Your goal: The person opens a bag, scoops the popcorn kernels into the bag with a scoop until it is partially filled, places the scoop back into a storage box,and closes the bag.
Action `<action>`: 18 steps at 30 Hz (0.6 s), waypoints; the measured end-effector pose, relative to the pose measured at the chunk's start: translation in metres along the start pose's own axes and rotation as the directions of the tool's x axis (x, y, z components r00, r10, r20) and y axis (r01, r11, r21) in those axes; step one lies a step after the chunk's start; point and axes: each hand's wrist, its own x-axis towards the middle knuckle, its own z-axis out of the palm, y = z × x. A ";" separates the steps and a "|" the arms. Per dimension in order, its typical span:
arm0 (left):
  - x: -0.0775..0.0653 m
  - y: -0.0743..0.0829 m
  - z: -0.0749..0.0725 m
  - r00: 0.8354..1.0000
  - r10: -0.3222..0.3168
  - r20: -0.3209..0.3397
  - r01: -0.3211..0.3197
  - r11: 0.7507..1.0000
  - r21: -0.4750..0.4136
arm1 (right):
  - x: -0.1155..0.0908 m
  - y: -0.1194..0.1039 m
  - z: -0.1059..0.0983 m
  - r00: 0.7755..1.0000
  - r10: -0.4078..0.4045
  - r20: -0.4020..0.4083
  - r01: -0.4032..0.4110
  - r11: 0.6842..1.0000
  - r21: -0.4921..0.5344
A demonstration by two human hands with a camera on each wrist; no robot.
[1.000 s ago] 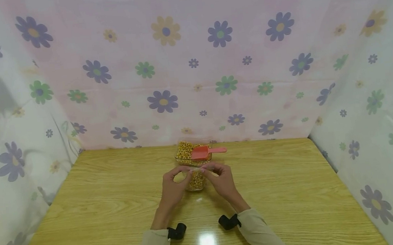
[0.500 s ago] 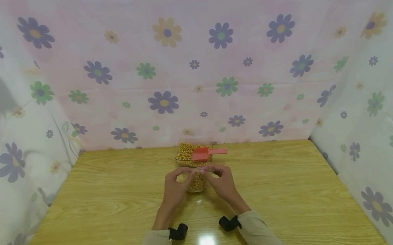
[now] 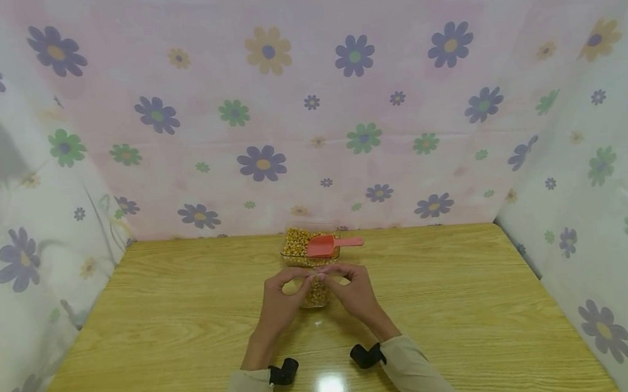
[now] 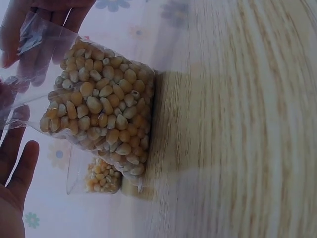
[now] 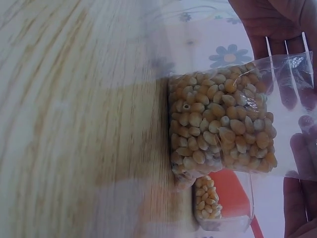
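Observation:
A clear plastic bag (image 3: 316,297) of dried corn kernels stands upright on the table in front of the person. My left hand (image 3: 276,300) pinches the top edge of the bag between thumb and fingers. From the other side my right hand (image 3: 357,291) pinches the same edge, and the thumbs meet near its middle. In the left wrist view the kernels (image 4: 99,104) fill the lower part of the bag, with loose film above them. The right wrist view shows the bag (image 5: 223,119) with its base on the wood. Whether the bag's mouth is sealed cannot be told.
Just behind the bag sits a clear rectangular container (image 3: 297,262) of corn kernels. A red scoop (image 3: 321,246) lies on it, handle pointing right past the rim. Wood-grain table (image 3: 180,335) surrounds them, and a flowered curtain (image 3: 304,96) hangs along the back and sides.
The thumbs and fingertips have come closer together along the bag's top edge, my left hand shifting slightly right. The bag, container and scoop stay where they were.

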 end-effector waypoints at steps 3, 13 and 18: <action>0.001 0.003 -0.001 1.000 -0.019 0.007 0.019 1.000 0.010 | 0.000 0.007 0.000 1.000 0.007 0.013 -0.007 1.000 0.007; 0.002 0.007 -0.002 0.997 -0.071 0.030 0.070 0.996 0.050 | 0.000 0.037 -0.005 0.999 -0.036 0.031 0.036 0.999 -0.004; 0.001 0.006 -0.007 0.999 -0.030 0.027 0.028 0.997 0.072 | -0.001 0.038 -0.010 0.998 -0.058 0.025 0.057 0.998 0.003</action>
